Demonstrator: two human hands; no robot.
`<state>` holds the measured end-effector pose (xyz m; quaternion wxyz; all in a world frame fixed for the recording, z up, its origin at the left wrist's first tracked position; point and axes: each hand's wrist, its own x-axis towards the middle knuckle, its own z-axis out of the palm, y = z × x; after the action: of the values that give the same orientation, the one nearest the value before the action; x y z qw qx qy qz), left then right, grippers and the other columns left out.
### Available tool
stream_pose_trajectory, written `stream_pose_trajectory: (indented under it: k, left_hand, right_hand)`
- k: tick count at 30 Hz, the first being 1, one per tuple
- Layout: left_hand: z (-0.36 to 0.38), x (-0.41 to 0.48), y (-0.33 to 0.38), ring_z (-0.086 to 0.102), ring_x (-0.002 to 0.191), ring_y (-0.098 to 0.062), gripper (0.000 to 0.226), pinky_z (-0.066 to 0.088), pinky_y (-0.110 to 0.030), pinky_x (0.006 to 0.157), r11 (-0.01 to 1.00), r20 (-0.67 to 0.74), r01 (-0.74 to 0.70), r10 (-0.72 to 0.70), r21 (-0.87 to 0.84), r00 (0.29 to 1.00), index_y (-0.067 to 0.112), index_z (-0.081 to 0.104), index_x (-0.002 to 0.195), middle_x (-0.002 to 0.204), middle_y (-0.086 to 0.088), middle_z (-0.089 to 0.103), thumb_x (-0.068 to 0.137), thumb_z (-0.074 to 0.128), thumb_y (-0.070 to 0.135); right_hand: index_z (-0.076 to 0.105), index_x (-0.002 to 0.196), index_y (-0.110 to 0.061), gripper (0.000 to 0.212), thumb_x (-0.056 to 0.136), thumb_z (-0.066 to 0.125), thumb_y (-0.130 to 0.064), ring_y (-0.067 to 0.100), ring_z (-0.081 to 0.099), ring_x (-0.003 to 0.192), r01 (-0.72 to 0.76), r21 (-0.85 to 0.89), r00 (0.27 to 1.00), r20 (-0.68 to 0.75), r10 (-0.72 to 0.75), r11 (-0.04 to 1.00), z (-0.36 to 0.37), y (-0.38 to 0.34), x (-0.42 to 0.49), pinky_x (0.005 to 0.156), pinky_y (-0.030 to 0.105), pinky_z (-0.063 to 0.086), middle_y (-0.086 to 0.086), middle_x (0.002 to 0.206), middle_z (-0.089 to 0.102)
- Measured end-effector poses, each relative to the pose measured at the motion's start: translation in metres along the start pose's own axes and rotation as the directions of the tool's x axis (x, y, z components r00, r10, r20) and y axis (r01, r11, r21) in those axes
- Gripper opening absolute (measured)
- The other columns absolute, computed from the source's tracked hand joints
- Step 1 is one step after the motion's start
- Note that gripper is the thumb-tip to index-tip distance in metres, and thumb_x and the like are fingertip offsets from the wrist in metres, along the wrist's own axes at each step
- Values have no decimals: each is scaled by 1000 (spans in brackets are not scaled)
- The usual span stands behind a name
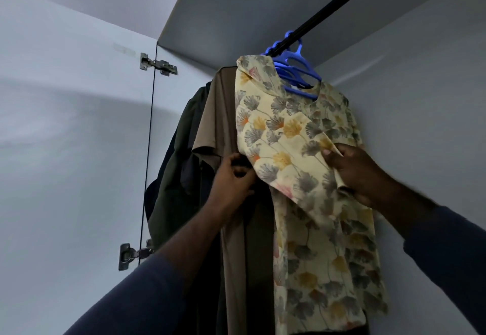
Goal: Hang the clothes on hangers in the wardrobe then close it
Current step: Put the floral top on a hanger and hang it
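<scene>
Left hand point(235, 177) and right hand point(355, 170) are pinching a yellow floral fabric top point(289, 129). It is hanging on a blue plastic hanger point(298, 90).

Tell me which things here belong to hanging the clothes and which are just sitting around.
In the job: cream floral fabric top, pinched by left hand and right hand; blue plastic hangers; black rail; open white wardrobe door.
Just there: brown fabric shirt; dark green garment; metal hinges.
</scene>
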<state>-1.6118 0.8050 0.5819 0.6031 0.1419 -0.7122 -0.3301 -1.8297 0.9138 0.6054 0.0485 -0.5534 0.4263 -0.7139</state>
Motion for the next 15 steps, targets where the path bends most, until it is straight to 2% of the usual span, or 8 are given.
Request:
stream_pose_trajectory:
  k: [3,5,7,9,12,15]
  left_hand:
    - [19,13,3,65,102,-18,59,59,-40,83,999,-47,38,-38,-9,998,20,46,125,115,2,63,78,79,36]
    - [30,21,10,64,102,-17,53,57,-40,86,999,-93,32,-33,-11,995,18,49,125,115,2,63,81,76,33]
    - [34,30,18,67,101,-21,37,59,-41,82,987,-116,-78,62,-140,991,13,57,119,112,-2,68,86,70,21]
    - [28,40,25,70,95,-24,23,60,-45,77,970,-241,-200,163,-141,957,12,65,106,102,-6,72,83,60,10]
    - [3,50,26,70,85,-28,20,59,-47,74,986,-430,-145,96,-83,898,8,67,94,88,-10,72,81,52,1]
    - [-17,57,14,71,75,-32,16,61,-47,63,983,-413,-121,52,-142,909,2,65,96,87,-18,71,88,51,3]
  right_hand:
    - [68,120,-14,24,102,55,-23,22,70,101,33,-53,999,-42,-35,998,-4,0,2,94,42,55,3,109,74]
    - [70,115,-17,21,101,56,-25,23,70,101,69,-110,996,-39,-74,992,-6,-2,2,97,46,54,3,107,74]
    - [71,106,-21,16,100,57,-26,25,69,101,123,-196,991,-25,-130,973,-12,-3,1,97,48,53,4,105,74]
    - [71,101,-18,16,100,57,-27,30,68,100,160,-268,985,-26,-173,950,-20,-3,1,94,51,54,9,103,73]
    - [69,103,-7,23,100,58,-27,32,66,96,143,-406,982,-56,-181,903,-33,1,2,85,53,56,13,101,70]
    - [71,104,-8,22,97,62,-28,31,67,96,138,-423,985,-34,-168,895,-41,12,3,85,48,55,10,99,71]
